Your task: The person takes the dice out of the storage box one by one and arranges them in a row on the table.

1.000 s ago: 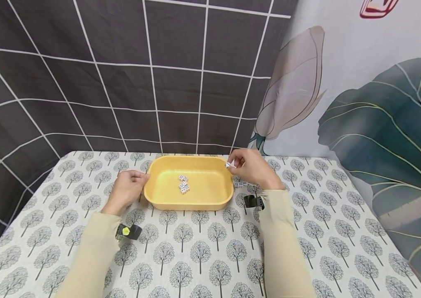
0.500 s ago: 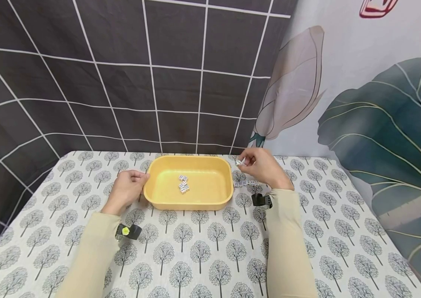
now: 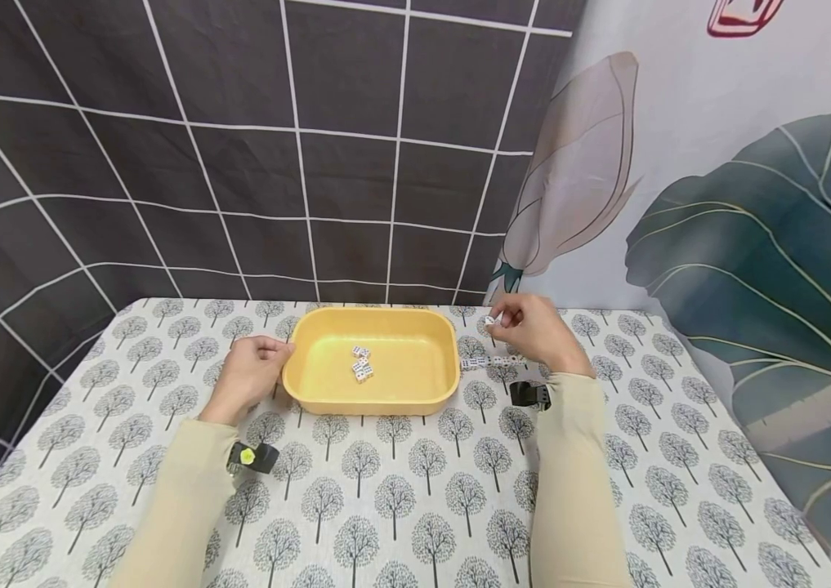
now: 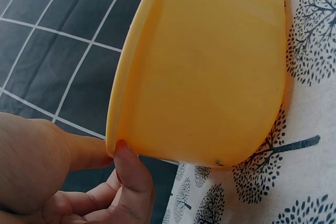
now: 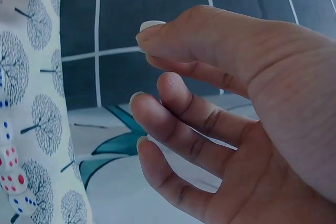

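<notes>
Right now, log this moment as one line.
left hand: pinches tub rim | right hand: holds die | inside tub: loose dice | right of tub: dice row on cloth

Dice (image 3: 364,371) inside the basin (image 3: 411,367), a dice row (image 3: 498,361) just to its right.

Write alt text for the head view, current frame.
A right hand pinches at least one white die to the right of a yellow tray, while the left hand grips the tray's left rim. A small cluster of dice lies inside the tray; a row of dice runs rightward beside it on a tree-print tablecloth.
</notes>
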